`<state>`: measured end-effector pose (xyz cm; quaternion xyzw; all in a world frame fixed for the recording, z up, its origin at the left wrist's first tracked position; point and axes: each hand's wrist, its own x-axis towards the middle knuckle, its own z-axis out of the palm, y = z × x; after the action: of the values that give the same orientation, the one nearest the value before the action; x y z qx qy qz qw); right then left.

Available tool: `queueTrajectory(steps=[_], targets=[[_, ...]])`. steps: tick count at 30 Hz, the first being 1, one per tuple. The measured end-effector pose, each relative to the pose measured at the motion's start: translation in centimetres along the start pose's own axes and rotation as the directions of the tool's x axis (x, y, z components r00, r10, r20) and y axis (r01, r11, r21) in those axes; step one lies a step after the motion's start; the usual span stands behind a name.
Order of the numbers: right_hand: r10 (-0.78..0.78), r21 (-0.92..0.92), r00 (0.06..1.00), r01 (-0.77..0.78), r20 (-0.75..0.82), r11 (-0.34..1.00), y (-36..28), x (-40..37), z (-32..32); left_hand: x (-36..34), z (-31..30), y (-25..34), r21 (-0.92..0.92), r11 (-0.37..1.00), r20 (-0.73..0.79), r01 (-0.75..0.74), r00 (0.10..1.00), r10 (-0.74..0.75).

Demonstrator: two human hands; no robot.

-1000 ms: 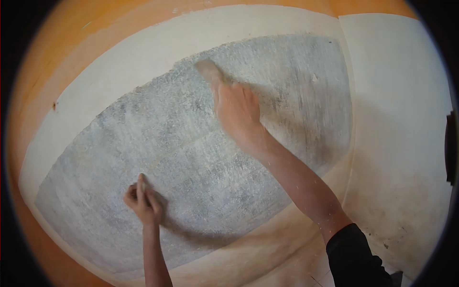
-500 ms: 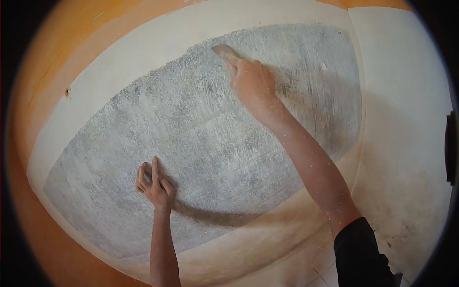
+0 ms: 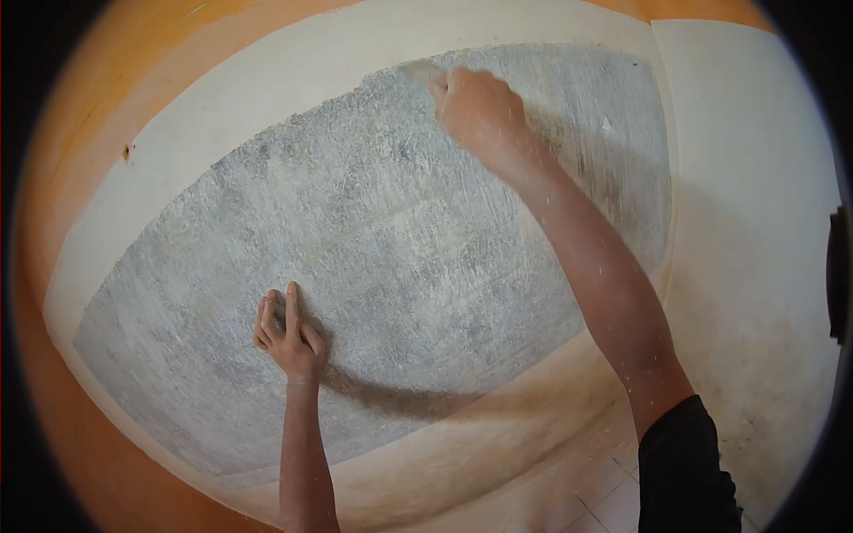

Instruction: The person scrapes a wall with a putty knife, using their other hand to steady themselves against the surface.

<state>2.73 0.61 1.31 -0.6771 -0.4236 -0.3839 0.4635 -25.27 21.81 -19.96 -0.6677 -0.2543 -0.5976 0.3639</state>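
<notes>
A rough grey patch [image 3: 373, 240] covers much of the wall, with a white painted band [image 3: 258, 84] around its upper edge. My right hand [image 3: 484, 111] is closed around a flat scraper [image 3: 418, 69], whose blurred blade lies at the patch's top edge, where grey meets white. Lower left, my left hand [image 3: 291, 338] rests against the grey surface with its fingers apart and holds nothing. Small pale flecks show in front of my right forearm.
Orange paint [image 3: 98, 98] borders the white band at the left and top. A white wall section [image 3: 746, 178] stands at the right beyond a corner line, with a dark object [image 3: 837, 275] at its far edge. Floor tiles [image 3: 613, 497] show at the bottom.
My right hand and the scraper have moved up and slightly right, to the grey patch's upper edge. My left hand has stayed nearly in place.
</notes>
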Motion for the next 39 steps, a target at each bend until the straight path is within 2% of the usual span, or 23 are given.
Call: queueTrajectory(steps=[3, 8, 11, 13, 14, 16, 19, 22, 25, 26, 28, 34, 39], targets=[[0.0, -0.009, 0.999, 0.0, 0.039, 1.0, 0.8, -2.0, 0.7, 0.1, -0.2, 0.1, -0.029, 1.0, -0.009, 0.002, 1.0, -0.003], [0.002, -0.015, 0.999, -0.003, -0.051, 1.0, 1.0, -0.4, 1.1, -0.1, -0.2, -0.1, -0.015, 1.0, 0.0, 0.0, 1.0, 0.0], [0.078, -0.094, 0.996, -0.074, 0.046, 0.993, 2.2, -0.4, 1.1, 0.2, -0.3, -0.1, -0.035, 0.999, 0.007, -0.007, 1.0, 0.007], [-0.014, -0.063, 0.997, 0.009, -0.071, 0.998, 2.5, 0.1, 1.5, -0.1, -0.2, 0.2, -0.035, 0.999, -0.006, 0.009, 1.0, -0.009], [-0.014, -0.058, 0.997, 0.009, -0.077, 0.998, 2.8, 0.6, 1.5, 0.0, -0.1, 0.0, -0.027, 1.0, -0.008, 0.0, 1.0, -0.001], [0.086, 0.019, 0.996, -0.086, 0.024, 0.996, 2.2, 0.3, -0.2, -0.5, -0.3, -0.1, -0.021, 1.0, 0.008, -0.011, 1.0, 0.011], [0.006, -0.047, 1.0, -0.007, -0.027, 0.999, 3.3, 0.2, 0.7, -0.4, 0.1, 0.0, -0.03, 1.0, -0.016, 0.008, 1.0, -0.009], [-0.007, -0.051, 1.0, 0.005, -0.024, 0.999, 3.2, 1.0, 0.3, -0.3, -0.1, -0.2, 0.01, 1.0, -0.011, -0.008, 1.0, 0.009], [0.051, -0.108, 0.994, -0.04, 0.099, 0.993, 2.6, 0.1, -0.1, -0.1, 0.0, 0.0, -0.005, 1.0, -0.031, 0.006, 0.999, -0.006], [0.037, -0.112, 0.995, -0.026, 0.098, 0.993, 2.7, 0.4, 0.3, -0.1, 0.1, 0.0, 0.002, 1.0, -0.032, 0.007, 0.999, -0.006], [0.007, -0.06, 1.0, -0.008, -0.016, 0.998, 2.8, 0.5, 1.3, -0.3, -0.1, 0.0, 0.016, 1.0, -0.026, 0.006, 1.0, -0.006], [0.051, -0.021, 0.999, -0.051, -0.005, 0.998, 2.4, 0.3, 1.4, -0.5, 0.2, -0.2, 0.012, 1.0, -0.017, 0.02, 1.0, -0.02], [0.015, 0.037, 1.0, -0.015, 0.003, 0.999, 0.4, -1.5, 1.5, -0.6, 0.3, -0.1, 0.019, 1.0, -0.02, 0.019, 1.0, -0.019]])
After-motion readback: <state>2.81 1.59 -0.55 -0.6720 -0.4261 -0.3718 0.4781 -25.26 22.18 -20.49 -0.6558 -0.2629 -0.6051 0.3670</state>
